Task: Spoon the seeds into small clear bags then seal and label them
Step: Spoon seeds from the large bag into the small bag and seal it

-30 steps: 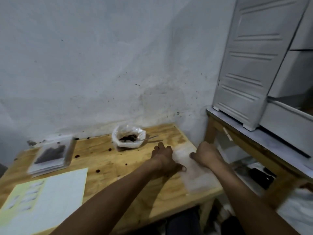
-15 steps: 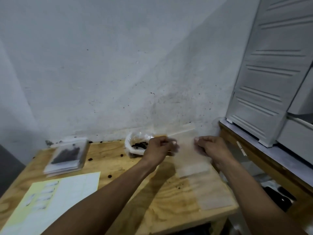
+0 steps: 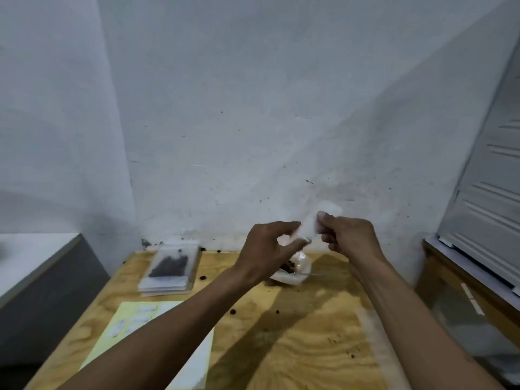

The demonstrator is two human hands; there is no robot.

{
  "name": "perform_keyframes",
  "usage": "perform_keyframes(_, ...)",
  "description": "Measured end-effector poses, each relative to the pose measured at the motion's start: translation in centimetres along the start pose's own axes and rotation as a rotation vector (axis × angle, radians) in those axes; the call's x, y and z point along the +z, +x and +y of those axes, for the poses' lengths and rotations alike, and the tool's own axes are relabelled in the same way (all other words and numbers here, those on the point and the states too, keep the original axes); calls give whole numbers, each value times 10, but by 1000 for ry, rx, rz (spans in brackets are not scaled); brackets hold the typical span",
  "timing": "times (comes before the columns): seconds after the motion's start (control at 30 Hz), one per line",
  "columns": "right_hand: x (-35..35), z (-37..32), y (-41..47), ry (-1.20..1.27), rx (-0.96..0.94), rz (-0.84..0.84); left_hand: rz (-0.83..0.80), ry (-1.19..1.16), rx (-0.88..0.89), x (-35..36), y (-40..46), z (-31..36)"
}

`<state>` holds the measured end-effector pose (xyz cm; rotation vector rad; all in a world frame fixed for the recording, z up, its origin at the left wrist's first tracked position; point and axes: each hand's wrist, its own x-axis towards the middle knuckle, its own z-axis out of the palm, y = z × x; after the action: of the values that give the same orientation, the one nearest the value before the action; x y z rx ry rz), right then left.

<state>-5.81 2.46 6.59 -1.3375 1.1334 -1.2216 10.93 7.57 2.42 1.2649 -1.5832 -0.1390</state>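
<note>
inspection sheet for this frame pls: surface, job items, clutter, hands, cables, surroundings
Surface: wooden table, grain visible.
Job's things: small clear bag held in the air; open bag of seeds on the table; stack of filled bags; label sheet.
Clutter: loose seeds scattered.
Hands: left hand and right hand both pinch the small clear bag.
Cables: nothing seen.
Surroundings: speckled white wall; grey cabinet at right.

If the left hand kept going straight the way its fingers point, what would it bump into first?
The left hand points right, toward the right hand. It already pinches the small clear bag held between them, so it would probably meet the right hand's fingers first, though depth is hard to judge.
</note>
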Motion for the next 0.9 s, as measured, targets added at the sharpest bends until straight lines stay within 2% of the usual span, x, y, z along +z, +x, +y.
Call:
perform_keyframes(0.1,11,7,0,-47,-31,-19,-65,-126,-143,-8,-4,8)
perform_keyframes(0.17,18,9,-1,-69,-55,-26,-63,-125,-210,-10,-3,9)
perform_keyframes(0.27,27,9,-3,-103,-78,-30,-142,-134,-257,-11,0,6)
perform_keyframes(0.47,29,12,-1,-167,-90,-143,-196,-461,-550,-19,7,4)
perform_keyframes(0.63,31,20,-2,-218,-67,-253,-28,-173,-476,-13,6,-8)
perform_keyframes(0.8,42,22,-14,-252,-15,-320,192,4,-470,-10,12,-21)
perform_keyframes(0.87,46,18,-15,-283,-17,-276,195,15,-386,-14,16,-21)
perform_keyframes(0.9,45,13,-13,-271,-7,-243,139,-15,-332,-19,16,-21)
